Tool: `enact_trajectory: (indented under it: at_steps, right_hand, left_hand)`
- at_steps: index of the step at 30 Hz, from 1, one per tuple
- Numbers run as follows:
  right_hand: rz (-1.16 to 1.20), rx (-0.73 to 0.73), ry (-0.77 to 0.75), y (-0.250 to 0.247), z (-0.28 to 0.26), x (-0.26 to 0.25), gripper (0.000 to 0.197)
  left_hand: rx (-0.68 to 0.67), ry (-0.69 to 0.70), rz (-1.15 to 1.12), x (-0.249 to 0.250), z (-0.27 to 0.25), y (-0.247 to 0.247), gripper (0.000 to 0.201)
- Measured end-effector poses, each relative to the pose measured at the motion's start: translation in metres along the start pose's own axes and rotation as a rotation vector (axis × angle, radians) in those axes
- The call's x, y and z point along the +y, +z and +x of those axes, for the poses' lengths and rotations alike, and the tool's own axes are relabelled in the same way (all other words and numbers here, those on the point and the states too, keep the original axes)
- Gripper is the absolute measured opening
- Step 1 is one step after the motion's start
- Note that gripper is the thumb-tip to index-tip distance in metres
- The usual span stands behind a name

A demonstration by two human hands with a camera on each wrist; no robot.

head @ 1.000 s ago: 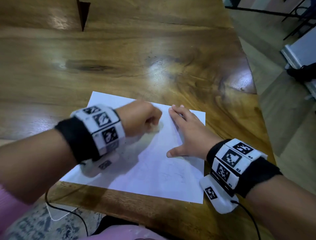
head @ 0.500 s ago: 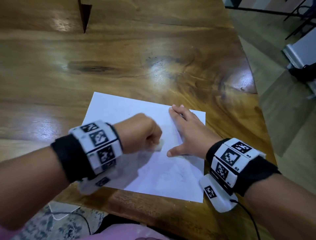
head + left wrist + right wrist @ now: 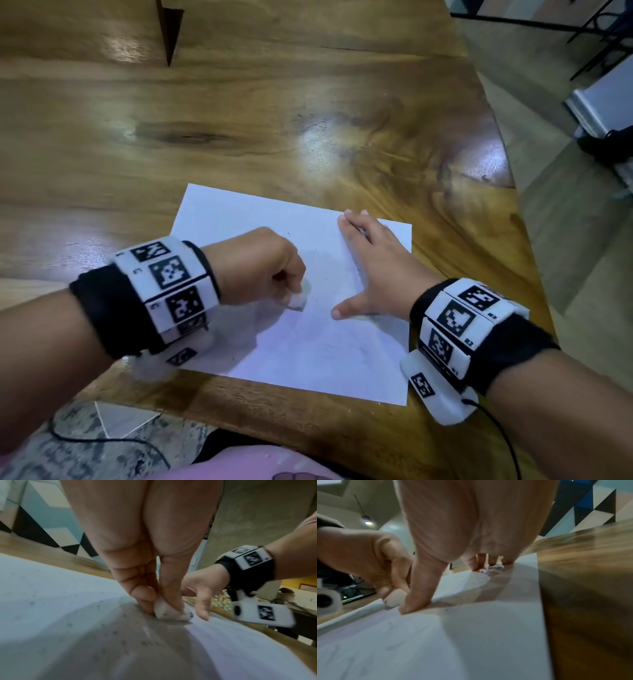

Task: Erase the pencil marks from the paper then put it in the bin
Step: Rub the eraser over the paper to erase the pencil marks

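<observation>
Gleaming wooden table [image 3: 308, 102], geometric-patterned wall [image 3: 56, 534]

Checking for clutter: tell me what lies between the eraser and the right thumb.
Only bare paper between eraser and right hand thumb, per head view.

White paper [image 3: 308, 349] on a glossy golden-brown wooden table [image 3: 274, 120]; white eraser [image 3: 298, 300]; black wristbands [image 3: 106, 315] carrying black-and-white square-pattern markers.

The right wristband [image 3: 469, 322] carried small printed codes, "R2" and "R3", beside its square black-and-white markers. The left wristband's [image 3: 171, 284] small labels were too blurred to read.
</observation>
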State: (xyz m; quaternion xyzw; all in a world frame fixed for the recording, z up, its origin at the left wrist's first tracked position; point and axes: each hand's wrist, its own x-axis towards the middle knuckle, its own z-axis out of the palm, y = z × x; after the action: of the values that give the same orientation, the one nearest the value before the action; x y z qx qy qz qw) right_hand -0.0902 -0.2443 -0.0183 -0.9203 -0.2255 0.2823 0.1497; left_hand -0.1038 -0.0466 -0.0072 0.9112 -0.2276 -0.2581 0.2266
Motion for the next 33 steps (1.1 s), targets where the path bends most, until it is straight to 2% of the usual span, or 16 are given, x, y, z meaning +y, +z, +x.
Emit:
enact_trajectory:
  at_steps: [4,5,6,9,11,13,17,19,23,25,27,29,31,33]
  right_hand:
    - [0.002,0.005,0.011,0.0,0.0,-0.001,0.129]
    - [0.003,0.002,0.011,-0.001,0.0,-0.001,0.129]
    - [0.007,0.0,0.009,-0.001,0.0,-0.001,0.129]
    - [0.015,-0.009,0.01,-0.002,-0.001,-0.001,0.128]
    - [0.015,-0.007,0.012,-0.001,-0.001,-0.001,0.128]
    - [0.003,-0.006,0.012,0.0,-0.001,-0.002,0.128]
    - [-0.003,-0.004,0.023,0.001,0.0,-0.002,0.13]
    - [-0.006,-0.006,0.022,0.001,0.0,-0.002,0.13]
    - [-0.003,-0.002,0.021,0.002,0.0,-0.001,0.129]
    - [-0.001,-0.003,0.022,0.002,0.0,-0.002,0.13]
    - [-0.002,0.0,0.023,0.002,0.0,-0.002,0.13]
    - [-0.006,-0.001,0.025,0.002,-0.001,-0.002,0.13]
    - [-0.01,-0.002,0.023,0.001,-0.001,-0.002,0.13]
    - [-0.006,-0.002,0.021,0.001,0.0,-0.002,0.13]
  left_hand:
    - [0.278,-0.052,0.064,-0.002,0.029,-0.014,0.006]
    - [0.299,-0.052,0.066,-0.004,0.029,-0.013,0.004]
    - [0.279,-0.028,0.056,-0.005,0.023,-0.009,0.003]
    - [0.086,0.072,-0.006,-0.007,-0.009,0.006,0.012]
    - [0.03,0.081,-0.018,-0.008,-0.017,0.009,0.008]
    - [0.106,0.06,-0.022,-0.008,-0.006,0.004,0.006]
    - [0.261,-0.066,0.021,-0.005,0.019,-0.004,0.016]
    - [0.242,-0.022,-0.027,-0.008,0.005,0.005,0.019]
    - [0.073,0.053,-0.087,-0.008,-0.029,0.017,0.018]
    - [0.141,0.053,-0.041,-0.009,-0.019,0.013,0.015]
    - [0.244,-0.019,-0.002,-0.007,0.0,0.004,0.011]
    - [0.275,-0.057,0.019,-0.007,0.009,0.0,0.013]
    - [0.218,0.003,0.0,-0.008,-0.004,0.008,0.015]
    - [0.096,0.064,-0.029,-0.007,-0.025,0.018,0.015]
